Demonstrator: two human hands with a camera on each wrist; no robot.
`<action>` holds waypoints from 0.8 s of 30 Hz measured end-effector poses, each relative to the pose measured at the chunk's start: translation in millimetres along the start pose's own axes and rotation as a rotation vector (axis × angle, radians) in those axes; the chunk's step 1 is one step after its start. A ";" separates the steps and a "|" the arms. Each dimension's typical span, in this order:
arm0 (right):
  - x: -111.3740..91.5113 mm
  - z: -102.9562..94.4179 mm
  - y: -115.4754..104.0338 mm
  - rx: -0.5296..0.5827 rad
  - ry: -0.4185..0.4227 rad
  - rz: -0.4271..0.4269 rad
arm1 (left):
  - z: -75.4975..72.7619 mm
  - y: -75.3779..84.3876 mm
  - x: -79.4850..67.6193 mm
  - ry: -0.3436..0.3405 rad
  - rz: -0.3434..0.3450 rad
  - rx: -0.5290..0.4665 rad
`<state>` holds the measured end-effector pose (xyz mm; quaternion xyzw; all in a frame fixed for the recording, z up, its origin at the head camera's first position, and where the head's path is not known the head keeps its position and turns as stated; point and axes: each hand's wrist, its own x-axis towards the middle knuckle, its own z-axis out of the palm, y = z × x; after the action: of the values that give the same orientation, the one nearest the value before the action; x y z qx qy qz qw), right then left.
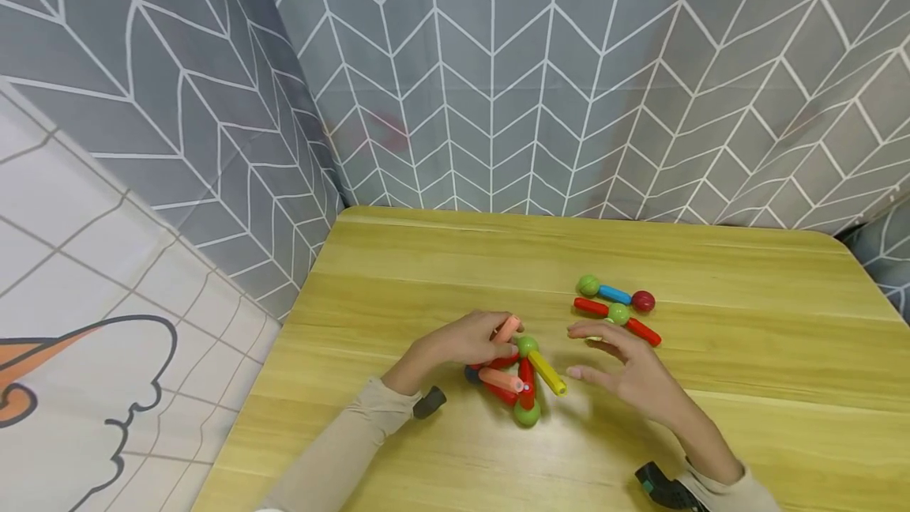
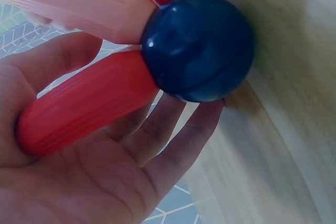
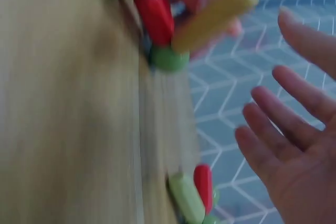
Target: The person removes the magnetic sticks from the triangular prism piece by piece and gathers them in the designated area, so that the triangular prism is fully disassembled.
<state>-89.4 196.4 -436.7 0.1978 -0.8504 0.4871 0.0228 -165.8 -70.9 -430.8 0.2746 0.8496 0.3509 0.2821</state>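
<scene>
My left hand (image 1: 465, 340) holds a toy frame of magnetic rods and balls on the table. In the left wrist view a red rod (image 2: 89, 103) lies between its thumb and fingers, with fingertips under the dark blue ball (image 2: 199, 48). A salmon-pink rod (image 2: 89, 6) also joins that ball; another salmon-pink rod (image 1: 506, 329) rises by the fingers. Green balls (image 1: 527, 415) mark the frame's corners, and a yellow rod (image 1: 547, 374) sticks up towards the right. Apart from it, my right hand (image 1: 626, 378) hovers with fingers spread, holding nothing.
Behind the right hand lie a blue rod (image 1: 614, 295) between a green ball (image 1: 588, 285) and a dark red ball (image 1: 643, 301), then red rods (image 1: 643, 330) joined by another green ball (image 1: 618, 314). A pale green rod (image 3: 186, 198) is beside them. Grey patterned curtain (image 1: 498, 85) borders the wooden table (image 1: 746, 354).
</scene>
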 end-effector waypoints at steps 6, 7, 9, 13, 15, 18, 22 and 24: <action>-3.5 12.8 -10.4 0.022 -0.171 -0.062 | -0.1 0.2 -0.7 0.003 -0.004 -0.001; -3.7 14.5 -11.0 0.017 -0.177 -0.069 | -0.1 0.2 -0.8 0.003 -0.004 0.000; -3.8 17.8 -11.4 0.001 -0.175 -0.086 | -0.2 0.2 -1.0 0.002 -0.004 0.002; -4.2 22.4 -9.8 -0.006 -0.166 -0.098 | -0.2 0.2 -0.4 0.001 0.003 0.017; -4.2 23.6 -8.9 -0.009 -0.160 -0.094 | -0.1 0.1 -0.3 0.001 0.004 0.014; -4.5 24.4 -7.1 -0.004 -0.150 -0.083 | 0.1 -0.5 0.0 -0.002 0.003 -0.005; -5.0 24.1 -4.0 0.020 -0.136 -0.083 | -0.2 -1.4 0.3 -0.004 -0.001 -0.019; -4.9 23.5 -2.9 0.040 -0.125 -0.083 | -0.4 -1.7 0.4 -0.002 -0.001 -0.015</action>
<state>-80.2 177.0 -447.7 0.2632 -0.8313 0.4894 -0.0140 -166.8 -71.9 -431.9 0.2724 0.8467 0.3570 0.2855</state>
